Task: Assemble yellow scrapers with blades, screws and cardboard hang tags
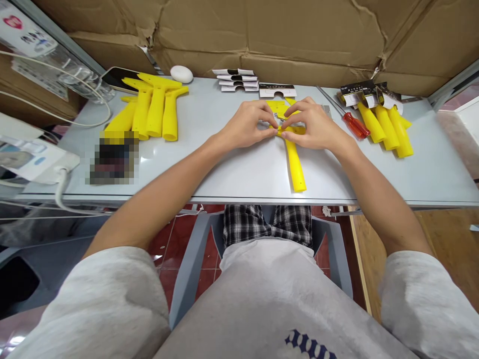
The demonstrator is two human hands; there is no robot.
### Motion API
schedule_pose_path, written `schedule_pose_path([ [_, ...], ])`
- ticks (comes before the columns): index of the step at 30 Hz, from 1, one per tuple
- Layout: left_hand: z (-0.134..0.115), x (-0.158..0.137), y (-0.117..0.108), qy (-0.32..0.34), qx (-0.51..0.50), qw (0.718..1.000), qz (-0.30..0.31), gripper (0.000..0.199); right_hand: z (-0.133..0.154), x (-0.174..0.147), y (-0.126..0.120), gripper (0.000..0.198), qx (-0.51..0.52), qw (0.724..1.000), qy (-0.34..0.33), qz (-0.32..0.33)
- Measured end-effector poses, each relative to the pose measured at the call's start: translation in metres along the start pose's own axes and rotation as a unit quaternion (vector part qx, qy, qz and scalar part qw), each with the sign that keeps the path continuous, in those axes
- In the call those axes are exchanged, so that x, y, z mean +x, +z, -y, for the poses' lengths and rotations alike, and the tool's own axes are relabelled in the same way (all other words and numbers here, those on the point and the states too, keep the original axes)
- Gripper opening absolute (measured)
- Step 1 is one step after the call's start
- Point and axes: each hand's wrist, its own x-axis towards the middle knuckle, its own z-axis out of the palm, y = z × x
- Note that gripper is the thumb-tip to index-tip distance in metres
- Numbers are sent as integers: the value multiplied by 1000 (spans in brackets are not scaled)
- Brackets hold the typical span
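On the table in front of me lies a yellow plastic scraper handle (295,167), its grip toward me and its wide head under my fingers. My left hand (250,123) is closed in a pinch at the left end of that head; whatever small thing the fingertips hold is hidden. From the other side my right hand (313,123) pinches at the same end, thumb and fingers around the head. Just behind the fingertips are small metal screws (276,115) and another yellow plastic piece (276,106), partly covered by the hands.
Several yellow handles (155,107) lie at the left, near a white rounded object (181,74). At the back are stacked folded cards (237,81) and a single card (277,90). To the right lie a red-handled screwdriver (355,124) and several carded yellow scrapers (385,124). Cardboard (299,40) walls the rear.
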Motion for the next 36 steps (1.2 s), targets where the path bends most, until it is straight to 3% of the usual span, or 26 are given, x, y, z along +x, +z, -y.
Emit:
schedule_pose_path([
  [21,2,0,1,9,-1,1000,6,31,3,0,-3,67,3,1000,4,12],
  [27,4,0,1,14,2,1000,7,25,5,1,-5,65,-5,1000,12,19],
  [36,0,0,2,6,-6,1000,5,37,1,1,-1,75,3,1000,2,14],
])
